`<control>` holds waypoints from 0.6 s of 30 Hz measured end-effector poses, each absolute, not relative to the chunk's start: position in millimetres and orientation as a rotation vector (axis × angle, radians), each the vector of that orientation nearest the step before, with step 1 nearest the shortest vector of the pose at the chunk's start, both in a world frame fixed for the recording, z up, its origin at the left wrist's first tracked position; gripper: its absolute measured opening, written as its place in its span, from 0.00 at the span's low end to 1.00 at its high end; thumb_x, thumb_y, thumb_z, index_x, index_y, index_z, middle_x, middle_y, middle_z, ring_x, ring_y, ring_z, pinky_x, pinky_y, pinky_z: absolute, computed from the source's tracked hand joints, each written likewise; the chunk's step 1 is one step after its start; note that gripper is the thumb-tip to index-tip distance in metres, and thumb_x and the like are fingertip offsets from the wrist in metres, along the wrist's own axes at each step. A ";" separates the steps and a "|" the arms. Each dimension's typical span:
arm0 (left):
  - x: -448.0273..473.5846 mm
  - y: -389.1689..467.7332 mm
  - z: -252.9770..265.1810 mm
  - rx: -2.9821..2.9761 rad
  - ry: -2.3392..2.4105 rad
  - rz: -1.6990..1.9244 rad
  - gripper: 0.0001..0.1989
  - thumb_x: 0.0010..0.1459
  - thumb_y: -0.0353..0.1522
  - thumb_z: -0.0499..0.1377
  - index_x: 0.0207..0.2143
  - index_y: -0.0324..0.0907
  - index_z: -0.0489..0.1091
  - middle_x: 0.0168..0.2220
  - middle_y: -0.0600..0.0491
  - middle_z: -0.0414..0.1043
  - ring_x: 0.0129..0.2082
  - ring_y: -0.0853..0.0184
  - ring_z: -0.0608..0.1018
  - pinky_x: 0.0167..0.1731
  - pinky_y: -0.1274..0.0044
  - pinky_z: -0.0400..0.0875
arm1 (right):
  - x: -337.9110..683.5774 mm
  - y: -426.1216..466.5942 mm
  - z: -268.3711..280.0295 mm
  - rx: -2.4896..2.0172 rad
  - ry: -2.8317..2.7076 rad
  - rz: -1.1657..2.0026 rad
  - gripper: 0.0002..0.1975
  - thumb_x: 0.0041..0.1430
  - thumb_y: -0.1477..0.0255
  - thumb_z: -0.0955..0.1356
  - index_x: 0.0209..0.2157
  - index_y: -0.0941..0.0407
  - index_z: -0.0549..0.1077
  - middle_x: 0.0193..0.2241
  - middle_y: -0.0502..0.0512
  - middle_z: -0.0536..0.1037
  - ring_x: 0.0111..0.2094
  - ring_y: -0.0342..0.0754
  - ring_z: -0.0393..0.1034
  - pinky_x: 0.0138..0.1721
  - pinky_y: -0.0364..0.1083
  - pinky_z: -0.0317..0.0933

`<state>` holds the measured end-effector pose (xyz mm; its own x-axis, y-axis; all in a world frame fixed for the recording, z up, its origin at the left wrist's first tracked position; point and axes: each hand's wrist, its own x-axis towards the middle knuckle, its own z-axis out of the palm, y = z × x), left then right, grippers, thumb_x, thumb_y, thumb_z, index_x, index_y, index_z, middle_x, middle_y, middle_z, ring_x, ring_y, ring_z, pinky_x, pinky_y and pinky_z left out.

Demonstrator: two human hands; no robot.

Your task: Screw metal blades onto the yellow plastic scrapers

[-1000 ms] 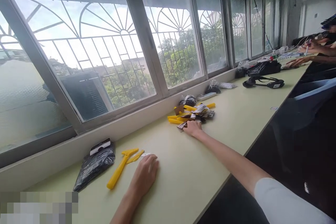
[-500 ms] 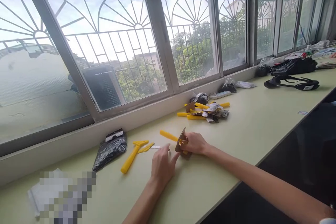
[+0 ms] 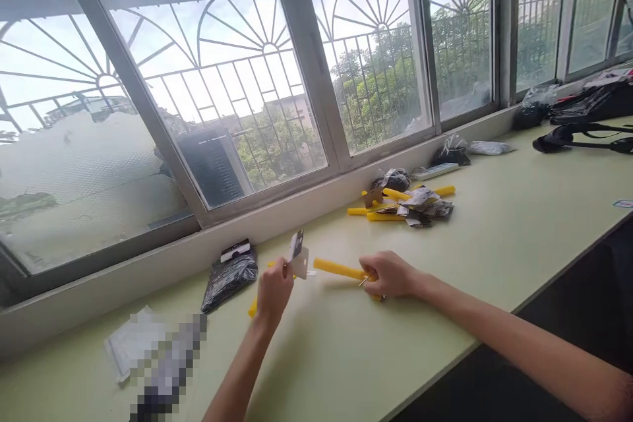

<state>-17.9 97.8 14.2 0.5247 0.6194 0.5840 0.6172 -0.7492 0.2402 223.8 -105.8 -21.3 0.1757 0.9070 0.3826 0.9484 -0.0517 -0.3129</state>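
My left hand [image 3: 274, 290] is raised over the table, fingers closed on a folded cardboard hang card [image 3: 299, 258] with a printed dark side and a pale inner side. To its right, my right hand [image 3: 393, 275] grips a yellow-handled tool [image 3: 339, 268]; the round handle points left, and a thin metal piece shows by the fingers. The tool's head is mostly hidden in the hand. Another yellow tool [image 3: 252, 309] lies on the table, largely covered by my left hand. A small white tag [image 3: 311, 273] is just right of the card.
Farther back lies a pile of yellow handles [image 3: 386, 217] and crumpled cards [image 3: 425, 208]. A black plastic-wrapped packet [image 3: 231, 277] is at left, near a clear plastic bag [image 3: 131, 343]. Black straps [image 3: 578, 137] lie at far right. Windows line the table's back; its front edge [image 3: 445, 369] runs diagonally.
The card has come off the yellow tool and is now in my left hand, which has moved up and left. My right hand still holds the tool. The view has shifted left.
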 end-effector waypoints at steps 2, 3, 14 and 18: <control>-46.1 134.4 34.2 2.608 1.293 1.169 0.14 0.67 0.38 0.51 0.41 0.40 0.74 0.32 0.45 0.80 0.34 0.57 0.82 0.35 0.74 0.67 | 223.8 -104.3 -21.9 -1.970 -1.717 -0.115 0.10 0.45 0.70 0.71 0.24 0.54 0.64 0.20 0.45 0.68 0.21 0.40 0.53 0.25 0.42 0.44; -60.0 150.9 43.1 2.531 1.415 1.197 0.19 0.66 0.41 0.53 0.49 0.38 0.72 0.35 0.42 0.81 0.38 0.53 0.82 0.38 0.71 0.69 | 223.5 -103.2 -21.9 -1.963 -1.702 -0.118 0.09 0.45 0.70 0.71 0.24 0.54 0.65 0.20 0.45 0.68 0.21 0.41 0.53 0.25 0.42 0.44; -35.4 52.0 17.0 2.770 0.655 0.687 0.21 0.69 0.44 0.48 0.40 0.42 0.75 0.42 0.44 0.79 0.45 0.57 0.80 0.47 0.67 0.70 | 213.7 -93.3 -29.7 -1.483 -1.803 0.260 0.11 0.52 0.69 0.71 0.38 0.56 0.82 0.25 0.48 0.72 0.26 0.42 0.60 0.29 0.41 0.55; 1.4 -1.6 10.7 2.791 0.635 0.371 0.19 0.69 0.43 0.50 0.42 0.40 0.75 0.41 0.43 0.76 0.41 0.57 0.79 0.42 0.69 0.70 | 220.8 -93.8 -26.9 -1.401 -1.653 0.538 0.21 0.59 0.56 0.70 0.45 0.57 0.82 0.28 0.50 0.74 0.29 0.44 0.63 0.31 0.43 0.57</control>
